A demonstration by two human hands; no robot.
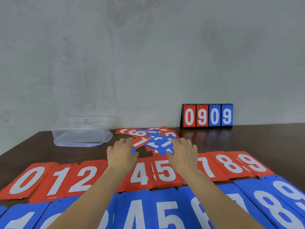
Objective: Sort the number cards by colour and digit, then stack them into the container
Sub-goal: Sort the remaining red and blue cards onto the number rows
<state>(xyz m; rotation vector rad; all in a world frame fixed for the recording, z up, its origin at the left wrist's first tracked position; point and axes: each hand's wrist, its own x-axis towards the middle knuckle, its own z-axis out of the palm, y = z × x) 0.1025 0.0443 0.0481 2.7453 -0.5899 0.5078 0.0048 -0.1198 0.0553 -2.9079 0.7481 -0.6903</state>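
Observation:
A loose pile of red and blue number cards [149,138] lies in the middle of the table. My left hand [122,152] reaches to the pile's left edge, fingers curled at a red 1 card [140,141], with a blue card's corner [133,150] showing under the thumb. My right hand [183,152] rests on the pile's right side and pinches a blue card [163,148]. A sorted row of red cards [66,179], 0 to 9, lies nearer to me, and a row of blue cards [165,212] lies nearest. The clear plastic container [80,134] stands at the back left.
A small flip scoreboard [207,116] reading 0909 stands against the grey wall at the back right. Bare brown table [247,139] shows to the right of the pile and between pile and container. My forearms cover the red 3 and 6 stacks.

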